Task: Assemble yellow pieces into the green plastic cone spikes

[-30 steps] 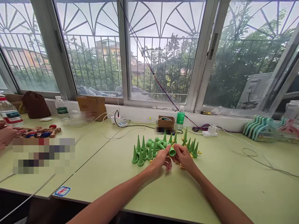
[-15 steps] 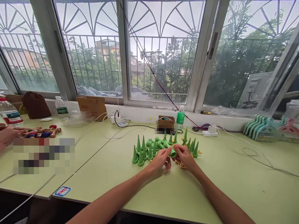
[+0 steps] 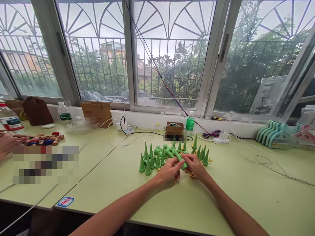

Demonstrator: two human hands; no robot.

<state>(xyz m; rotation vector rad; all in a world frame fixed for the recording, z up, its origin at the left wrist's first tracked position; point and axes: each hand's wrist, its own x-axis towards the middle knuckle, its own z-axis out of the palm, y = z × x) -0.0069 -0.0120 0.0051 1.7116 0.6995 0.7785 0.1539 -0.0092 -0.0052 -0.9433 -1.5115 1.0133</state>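
Observation:
Both my hands meet in front of me over the table, on one green plastic watering spike (image 3: pixel 180 158). My left hand (image 3: pixel 169 169) pinches its wide end between thumb and fingers. From the other side my right hand (image 3: pixel 195 164) grips it, fingers closed. The spike's narrow end points up and away to the left. Several green spikes (image 3: pixel 148 167) stand point-up left of my hands, and more stand (image 3: pixel 206 158) on the right. Behind my hands lies a heap of green tubular parts (image 3: pixel 161 151). Small yellow-orange pieces (image 3: pixel 192 175) lie partly hidden under my right hand.
At the far left another person's hand (image 3: pixel 8 144) is near wooden toy pieces (image 3: pixel 52 139). Along the window stand a cardboard box (image 3: pixel 97 113), a small brown box (image 3: pixel 174 128) and a green-labelled bottle (image 3: pixel 190 123). Hangers (image 3: pixel 273 136) and cables (image 3: pixel 270 165) lie right.
The held spike has tilted, its wide end turning downward so that its opening no longer faces me. My left thumb has shifted to the right on it.

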